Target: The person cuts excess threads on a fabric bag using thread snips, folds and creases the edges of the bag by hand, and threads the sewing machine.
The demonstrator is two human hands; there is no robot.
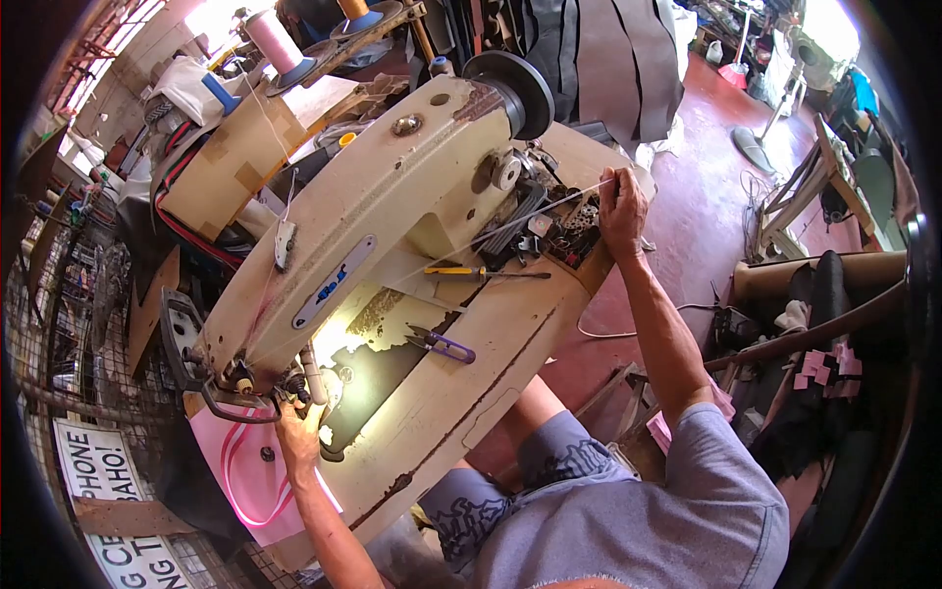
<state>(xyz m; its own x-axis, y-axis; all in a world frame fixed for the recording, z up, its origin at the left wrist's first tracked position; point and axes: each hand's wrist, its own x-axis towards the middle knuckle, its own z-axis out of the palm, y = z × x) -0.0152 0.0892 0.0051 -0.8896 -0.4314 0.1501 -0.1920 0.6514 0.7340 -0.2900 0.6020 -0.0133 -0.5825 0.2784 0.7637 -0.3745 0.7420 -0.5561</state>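
Note:
A large cream sewing machine point(343, 216) stands on its worn table, with its lamp lit near the needle. My left hand point(299, 432) is at the needle and presser-foot end, fingertips closed together there; whatever they pinch is hidden. Over the parts box point(579, 236) at the table's right end, my right hand point(623, 211) is closed on a thin pale thread point(596, 187) stretched toward the machine. A yellow-handled screwdriver point(456, 272) and purple thread snips point(446, 344) lie on the table. Pink sheet material point(245, 461) with a curved strip lies under the needle end.
A pink thread cone point(278, 44) stands on a rack behind the machine. The black handwheel point(520, 93) projects at its right end. Dark sheets of material point(608, 59) hang at the back. A wire-mesh wall point(59, 363) runs along the left. Wooden stands are at right.

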